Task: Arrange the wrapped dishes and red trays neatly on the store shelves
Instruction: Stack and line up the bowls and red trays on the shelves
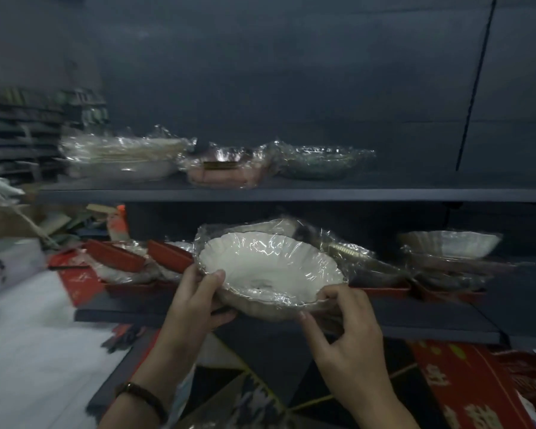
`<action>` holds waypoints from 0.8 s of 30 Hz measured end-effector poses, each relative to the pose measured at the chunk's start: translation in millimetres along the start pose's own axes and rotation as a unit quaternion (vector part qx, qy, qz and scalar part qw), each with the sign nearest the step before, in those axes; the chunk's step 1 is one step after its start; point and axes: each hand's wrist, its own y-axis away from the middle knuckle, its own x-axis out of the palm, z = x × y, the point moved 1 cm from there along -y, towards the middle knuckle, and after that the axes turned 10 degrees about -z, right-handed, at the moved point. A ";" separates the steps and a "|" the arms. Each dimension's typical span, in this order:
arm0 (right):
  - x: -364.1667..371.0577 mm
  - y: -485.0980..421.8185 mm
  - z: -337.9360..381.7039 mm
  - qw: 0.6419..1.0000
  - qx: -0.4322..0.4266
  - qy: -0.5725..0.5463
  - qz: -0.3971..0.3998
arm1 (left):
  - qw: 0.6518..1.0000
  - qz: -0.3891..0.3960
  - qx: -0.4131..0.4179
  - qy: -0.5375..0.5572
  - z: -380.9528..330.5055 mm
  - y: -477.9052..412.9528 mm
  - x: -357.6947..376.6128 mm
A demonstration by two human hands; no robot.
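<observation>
A white scalloped dish in clear wrap is held in front of the lower shelf. My left hand grips its left rim, thumb on top. My right hand grips its near right rim. Red trays with wrapped dishes lie on the lower shelf to the left, and another red tray shows behind the dish. More wrapped dishes sit at the right of that shelf. On the upper shelf stand a wrapped stack of white plates, a wrapped pinkish dish and a wrapped glass dish.
Red printed cartons lie below the shelves at the right. A white surface and a box with a printed picture are at the left, with clutter of cardboard and paper behind. The dark back panel rises above the upper shelf.
</observation>
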 end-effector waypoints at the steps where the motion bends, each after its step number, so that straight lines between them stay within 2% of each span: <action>1: 1.5 1.9 9.9 1.000 -0.008 -0.007 0.005 | 1.000 -0.006 0.014 -0.007 -9.0 8.0 -9.5; 9: 29.6 7.4 72.0 0.996 -0.040 -0.082 0.015 | 0.988 -0.055 0.133 -0.054 -74.3 52.7 -75.3; 12: 45.9 -2.8 95.6 0.994 -0.056 -0.096 0.020 | 0.980 -0.088 0.167 -0.070 -95.1 50.4 -92.5; 15: 64.7 -25.0 120.7 0.991 -0.062 -0.114 0.034 | 0.976 -0.119 0.180 -0.029 -121.0 36.8 -105.2; 17: 80.3 -44.7 135.0 0.989 -0.075 -0.118 0.044 | 0.966 -0.129 0.221 -0.037 -139.4 23.3 -113.1; 21: 115.0 -85.0 157.6 0.987 -0.109 -0.094 0.065 | 0.938 -0.110 0.312 -0.102 -174.9 -12.8 -127.3; 24: 139.7 -119.0 174.3 0.987 -0.126 -0.077 0.062 | 0.927 -0.098 0.339 -0.125 -200.6 -40.7 -139.0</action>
